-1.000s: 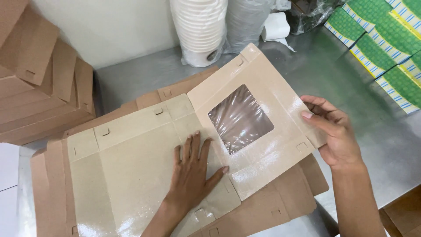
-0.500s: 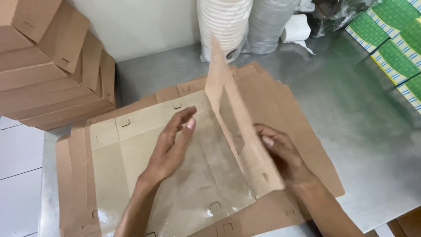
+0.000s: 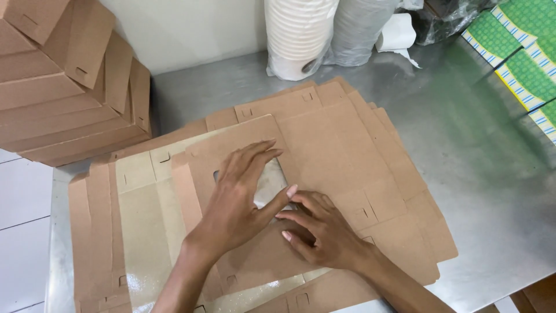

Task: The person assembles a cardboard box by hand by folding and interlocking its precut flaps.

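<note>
A flat brown cardboard box blank [image 3: 145, 220] with a glossy pale inner face lies on top of a pile of like blanks. Its lid panel [image 3: 243, 145], which has a clear plastic window [image 3: 272, 181], is folded over flat, brown side up. My left hand [image 3: 237, 200] presses down on the lid with fingers spread, partly covering the window. Beside it, my right hand [image 3: 315, 229] lies flat on the same panel, its fingertips touching my left thumb. Neither hand grips anything.
The pile of flat blanks [image 3: 370, 168] lies on a steel table [image 3: 492, 174]. Folded brown boxes [image 3: 63, 87] are stacked at the back left. Bagged stacks of white cups [image 3: 298, 35] and grey cups [image 3: 356, 29] stand at the back. Green cartons [image 3: 527, 58] lie at the right.
The windowed lid panel, open flat at first, then standing upright, now lies folded down over the box blank. Both hands have come together and press on it.
</note>
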